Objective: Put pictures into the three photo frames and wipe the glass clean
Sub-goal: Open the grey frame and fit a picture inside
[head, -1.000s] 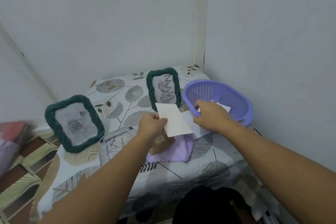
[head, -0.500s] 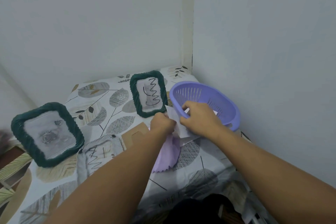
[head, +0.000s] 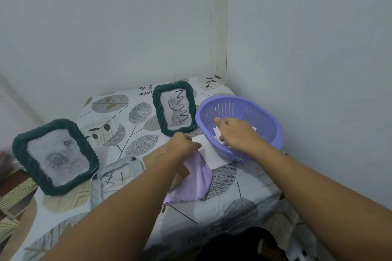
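Two dark green photo frames stand on the table, one at the left (head: 27, 154) and one at the back (head: 158, 110), each holding a picture; the back one's glass carries black scribbles. A pale third frame (head: 117, 176) lies flat with scribbles on it. My left hand (head: 182, 144) pinches the corner of a white sheet (head: 210, 151) lying over a lilac cloth (head: 193, 182). My right hand (head: 235, 133) reaches into the purple basket (head: 273, 131), fingers on white pictures (head: 216, 133); the grip itself is hidden.
A brown cardboard backing (head: 157, 157) lies under my left arm beside the flat frame. The leaf-patterned tablecloth (head: 118, 112) covers a table set in a wall corner. Patterned floor tiles (head: 12, 195) show at the left.
My right hand went from the basket's rim into the basket. My left hand brought the white sheet down and forward, close to the basket. The view shifted.
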A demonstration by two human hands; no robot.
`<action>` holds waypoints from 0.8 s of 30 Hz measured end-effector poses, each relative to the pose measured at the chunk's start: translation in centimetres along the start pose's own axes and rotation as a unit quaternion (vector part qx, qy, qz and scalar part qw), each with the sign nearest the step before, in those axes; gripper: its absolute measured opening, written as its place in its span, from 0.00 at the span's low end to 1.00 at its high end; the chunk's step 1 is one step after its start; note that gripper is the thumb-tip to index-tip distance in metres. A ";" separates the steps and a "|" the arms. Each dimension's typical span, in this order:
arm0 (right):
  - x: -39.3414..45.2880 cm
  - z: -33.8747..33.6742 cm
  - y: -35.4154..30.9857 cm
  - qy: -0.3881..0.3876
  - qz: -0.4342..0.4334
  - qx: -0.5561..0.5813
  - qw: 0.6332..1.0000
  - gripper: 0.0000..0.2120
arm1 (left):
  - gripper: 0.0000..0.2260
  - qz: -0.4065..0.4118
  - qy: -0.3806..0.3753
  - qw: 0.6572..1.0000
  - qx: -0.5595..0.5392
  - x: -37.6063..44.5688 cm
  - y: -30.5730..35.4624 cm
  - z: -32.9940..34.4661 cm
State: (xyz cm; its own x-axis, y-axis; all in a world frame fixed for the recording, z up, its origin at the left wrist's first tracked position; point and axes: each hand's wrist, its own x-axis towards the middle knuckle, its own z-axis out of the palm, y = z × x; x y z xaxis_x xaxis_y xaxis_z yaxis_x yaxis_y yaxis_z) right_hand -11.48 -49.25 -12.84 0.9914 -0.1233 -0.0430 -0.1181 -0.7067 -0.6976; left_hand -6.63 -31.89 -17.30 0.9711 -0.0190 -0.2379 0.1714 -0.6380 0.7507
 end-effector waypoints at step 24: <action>4.1 -1.8 5.4 -0.065 0.114 -0.256 0.958 0.32 | 0.15 -0.016 -0.024 0.994 -0.106 0.0 4.3 -0.6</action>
State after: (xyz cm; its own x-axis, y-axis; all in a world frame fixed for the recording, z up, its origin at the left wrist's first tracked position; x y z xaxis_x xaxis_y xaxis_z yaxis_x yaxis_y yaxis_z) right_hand -8.17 -54.79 -15.48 0.9312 -0.2513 -0.2641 -0.3115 -0.9248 -0.2185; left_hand -5.79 -34.19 -13.76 0.9565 -0.0407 -0.2889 0.2382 -0.4630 0.8538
